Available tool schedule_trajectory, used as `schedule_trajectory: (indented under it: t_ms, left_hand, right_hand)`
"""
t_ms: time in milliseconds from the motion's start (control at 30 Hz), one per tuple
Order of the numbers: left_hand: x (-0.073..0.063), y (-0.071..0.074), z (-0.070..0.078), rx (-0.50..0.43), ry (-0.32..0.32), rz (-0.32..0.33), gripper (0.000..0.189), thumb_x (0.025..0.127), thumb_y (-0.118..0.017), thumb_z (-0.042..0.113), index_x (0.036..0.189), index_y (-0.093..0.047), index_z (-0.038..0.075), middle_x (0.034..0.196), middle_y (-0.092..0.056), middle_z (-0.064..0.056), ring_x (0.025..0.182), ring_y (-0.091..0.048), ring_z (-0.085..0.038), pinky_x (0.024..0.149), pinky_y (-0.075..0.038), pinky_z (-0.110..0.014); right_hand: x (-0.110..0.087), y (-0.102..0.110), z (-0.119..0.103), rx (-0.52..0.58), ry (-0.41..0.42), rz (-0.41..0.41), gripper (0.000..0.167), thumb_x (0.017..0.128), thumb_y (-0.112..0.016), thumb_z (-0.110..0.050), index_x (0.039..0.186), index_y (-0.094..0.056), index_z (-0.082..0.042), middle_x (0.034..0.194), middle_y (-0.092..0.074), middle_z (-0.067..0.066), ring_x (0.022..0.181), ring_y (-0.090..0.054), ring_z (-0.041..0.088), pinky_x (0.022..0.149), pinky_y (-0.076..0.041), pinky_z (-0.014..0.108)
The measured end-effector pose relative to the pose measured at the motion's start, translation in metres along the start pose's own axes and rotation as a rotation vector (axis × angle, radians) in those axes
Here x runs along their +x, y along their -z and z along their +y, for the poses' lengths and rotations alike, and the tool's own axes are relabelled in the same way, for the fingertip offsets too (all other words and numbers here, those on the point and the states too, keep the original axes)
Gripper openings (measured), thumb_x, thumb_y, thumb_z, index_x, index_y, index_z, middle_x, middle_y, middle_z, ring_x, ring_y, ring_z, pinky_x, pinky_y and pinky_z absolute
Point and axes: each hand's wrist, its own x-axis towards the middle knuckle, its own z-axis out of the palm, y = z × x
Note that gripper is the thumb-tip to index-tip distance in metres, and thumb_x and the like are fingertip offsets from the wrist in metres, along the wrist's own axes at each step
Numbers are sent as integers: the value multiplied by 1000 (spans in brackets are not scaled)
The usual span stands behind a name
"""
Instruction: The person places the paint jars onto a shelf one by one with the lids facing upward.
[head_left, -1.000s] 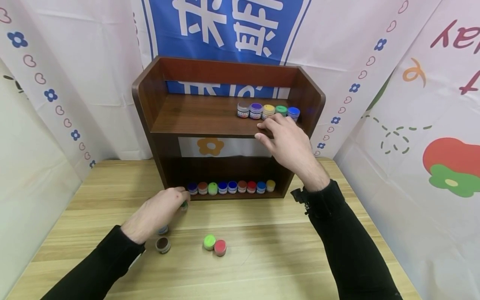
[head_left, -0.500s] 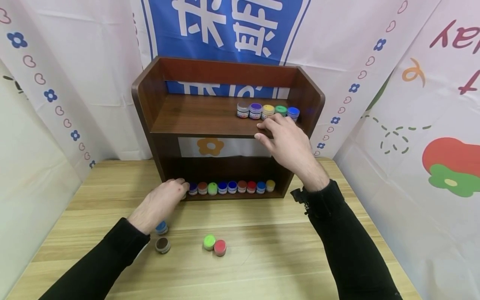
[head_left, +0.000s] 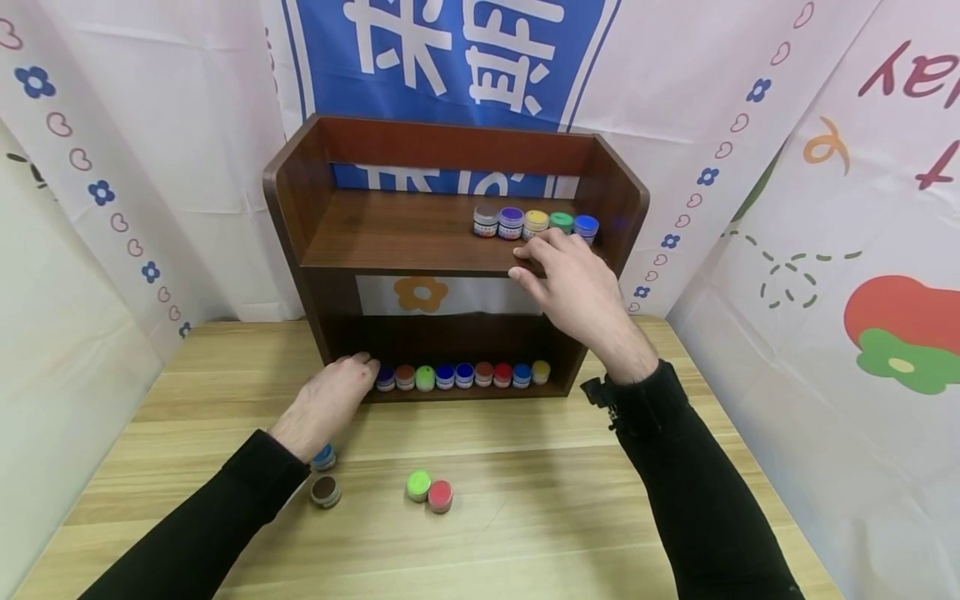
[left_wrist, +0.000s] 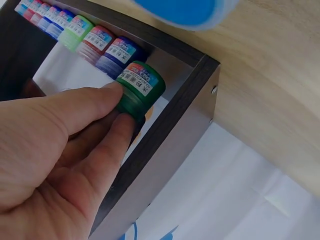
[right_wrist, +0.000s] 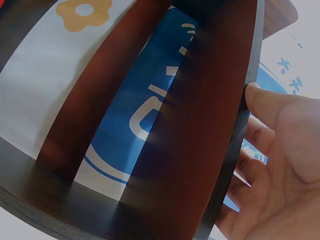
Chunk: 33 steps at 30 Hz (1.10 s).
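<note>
At the left end of the rack's lower shelf, my left hand (head_left: 333,396) pinches a small green paint jar (left_wrist: 140,86) between thumb and fingers. The jar stands beside a dark blue paint jar (left_wrist: 120,56), first in a row of labelled paint jars; in the head view my hand hides it. My right hand (head_left: 581,287) rests at the front edge of the upper shelf (head_left: 405,242), thumb against the edge and fingers loosely bent over it, in front of a green-lidded jar (head_left: 561,221) and a blue-lidded jar (head_left: 587,226). The right wrist view shows the thumb on the board's edge (right_wrist: 240,125).
On the wooden table (head_left: 525,500) stand a light green jar (head_left: 418,484) touching a red jar (head_left: 440,497), a dark brown jar (head_left: 326,492) and a blue jar (head_left: 323,457) near my left sleeve. A yellow jar (head_left: 542,372) ends the lower row. Printed cloth hangs behind.
My left hand has carried the green jar up and left from the table's front side onto the lower shelf's left end. The right hand has stayed where it was.
</note>
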Motion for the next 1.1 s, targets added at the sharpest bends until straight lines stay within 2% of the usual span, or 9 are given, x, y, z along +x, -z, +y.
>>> schedule_trajectory:
  t_ms: [200, 233, 267, 400, 433, 467, 633, 833, 1100]
  left_hand:
    - [0, -10, -3, -35, 14, -1, 26, 95, -82, -20, 116, -79, -5, 102, -76, -20, 84, -77, -26, 76, -73, -41]
    - [0, -20, -8, -24, 3, 22, 26, 97, -81, -20, 117, -79, -4, 103, -75, -20, 83, -76, -26, 75, -73, -42]
    - [0, -22, -9, -26, 1, 26, 26, 96, -81, -20, 117, -78, -4, 104, -75, -20, 83, -76, -26, 74, -73, -43]
    - [2, -25, -8, -27, 2, 29, 26, 96, -80, -20, 116, -78, -3, 104, -75, -20, 83, -76, -27, 73, -73, -43]
    - [3, -24, -7, -28, 6, 26, 26, 96, -80, -20, 116, -78, -3, 104, -75, -20, 83, -76, -26, 73, -73, -42]
    - [3, -16, -3, -42, 20, 1, 27, 95, -81, -21, 116, -78, -4, 103, -75, -20, 82, -76, -26, 74, -73, -41]
    - [6, -12, 2, -30, 41, -47, 30, 95, -83, -19, 121, -78, -4, 106, -76, -20, 84, -77, -25, 76, -73, -40]
    - [5, -8, 4, -42, 40, -74, 34, 98, -81, -18, 130, -78, -7, 118, -78, -25, 95, -80, -32, 85, -75, -45]
    - [-9, 16, 11, -181, 36, -106, 35, 107, -76, -12, 141, -77, -6, 135, -80, -25, 118, -84, -38, 98, -74, -51]
  right_hand:
    - [0, 0, 0, -2, -1, -2, 47, 120, -65, -49, 154, -75, -17, 163, -67, 13, 143, -63, 37, 116, -63, 58]
    - [0, -1, 0, -3, -1, -2, 47, 120, -65, -49, 154, -75, -17, 163, -67, 13, 143, -63, 37, 116, -63, 58]
    - [0, -1, 0, -3, 0, -1, 47, 120, -65, -49, 154, -75, -17, 163, -67, 13, 143, -63, 38, 116, -63, 58]
    - [0, -1, 0, -3, 1, 1, 48, 120, -65, -49, 154, -74, -16, 163, -67, 13, 143, -63, 38, 117, -63, 57]
    - [0, -1, 0, -4, 0, 1, 48, 120, -65, -49, 154, -74, -16, 163, -67, 13, 143, -63, 38, 117, -63, 57]
    - [0, -1, 0, -3, -1, 0, 48, 120, -65, -49, 154, -74, -16, 163, -66, 13, 143, -63, 38, 117, -63, 57]
    - [0, -2, 0, 0, -3, -5, 48, 120, -65, -48, 155, -74, -16, 163, -66, 13, 141, -63, 37, 117, -62, 56]
    - [0, -2, 0, 2, -5, -6, 48, 120, -66, -48, 155, -74, -16, 163, -66, 13, 140, -63, 37, 117, -62, 56]
    - [0, -2, 1, -1, -3, -2, 48, 120, -65, -49, 155, -74, -17, 163, -67, 13, 144, -63, 38, 119, -61, 57]
